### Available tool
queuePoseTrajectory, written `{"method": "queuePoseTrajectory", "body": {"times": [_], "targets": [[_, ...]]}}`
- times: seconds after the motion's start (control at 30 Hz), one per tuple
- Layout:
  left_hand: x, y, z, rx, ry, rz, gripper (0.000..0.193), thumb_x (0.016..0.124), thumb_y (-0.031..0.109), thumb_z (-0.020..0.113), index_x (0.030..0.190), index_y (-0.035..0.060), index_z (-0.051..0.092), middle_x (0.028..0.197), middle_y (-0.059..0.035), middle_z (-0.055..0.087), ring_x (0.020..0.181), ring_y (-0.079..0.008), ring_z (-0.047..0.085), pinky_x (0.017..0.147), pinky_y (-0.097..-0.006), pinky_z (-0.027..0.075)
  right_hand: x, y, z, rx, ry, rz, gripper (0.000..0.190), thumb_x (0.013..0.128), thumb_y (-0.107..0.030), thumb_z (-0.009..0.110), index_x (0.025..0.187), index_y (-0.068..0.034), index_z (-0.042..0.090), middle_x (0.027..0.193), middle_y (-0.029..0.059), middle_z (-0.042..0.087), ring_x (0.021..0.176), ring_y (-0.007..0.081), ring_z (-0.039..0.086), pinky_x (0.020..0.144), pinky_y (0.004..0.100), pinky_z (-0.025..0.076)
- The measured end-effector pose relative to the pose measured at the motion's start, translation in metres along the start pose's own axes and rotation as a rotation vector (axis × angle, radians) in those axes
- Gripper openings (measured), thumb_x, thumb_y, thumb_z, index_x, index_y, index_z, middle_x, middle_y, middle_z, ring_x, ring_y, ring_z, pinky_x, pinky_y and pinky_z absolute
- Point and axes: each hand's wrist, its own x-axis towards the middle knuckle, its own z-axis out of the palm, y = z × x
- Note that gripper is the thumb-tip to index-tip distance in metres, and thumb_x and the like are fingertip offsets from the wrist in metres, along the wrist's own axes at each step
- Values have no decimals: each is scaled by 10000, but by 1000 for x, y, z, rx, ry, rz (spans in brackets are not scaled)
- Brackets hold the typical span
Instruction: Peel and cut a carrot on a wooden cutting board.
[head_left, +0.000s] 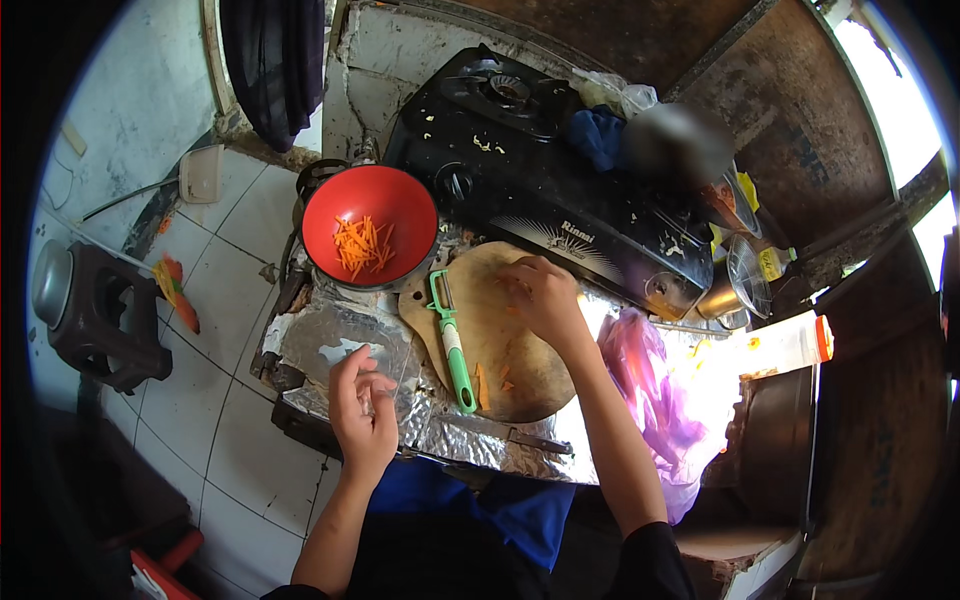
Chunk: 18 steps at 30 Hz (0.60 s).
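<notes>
A round wooden cutting board (510, 367) lies in front of me with a few carrot scraps (482, 386) on it. My right hand (541, 300) is over its far part, fingers bent downward beside a small orange bit. Whether those fingers pinch anything is hidden. Across the board's left side rests a green-and-white peeler (452, 341). My left hand (364, 405) hovers left of the board, fingers loosely curled and apart, holding nothing. Beyond it, a red bowl (330, 202) with a dark rim holds cut carrot strips (364, 244). A knife (525, 437) lies along the near edge of the foil-covered surface.
Behind the board stands a black Rinnai gas stove (480, 150) with food scraps and a blue cloth (596, 136) on it. To the right are a purple plastic bag (637, 375) and a clear container with an orange lid (787, 349). A dark plastic stool (112, 315) stands on the left.
</notes>
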Motion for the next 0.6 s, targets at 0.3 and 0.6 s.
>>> {"method": "queuePoseTrajectory", "body": {"times": [0.3, 0.6], "targets": [[1, 2, 0, -3, 2, -3, 507, 911, -110, 472, 1407, -10, 455, 1190, -130, 509, 878, -139, 639, 820, -283, 523, -19, -11, -26, 9, -251, -59, 237, 842, -57, 683, 1076, -31, 712, 1156, 127, 679, 970, 309, 687, 828, 385, 560], [1, 2, 1, 4, 3, -16, 514, 905, -124, 461, 1405, -6, 459, 1196, -128, 502, 879, -135, 645, 803, -271, 519, -16, -6, -31, -58, -327, -92, 197, 817, -88, 688, 1005, -31, 697, 1130, 119, 678, 1029, 329, 636, 909, 400, 538]]}}
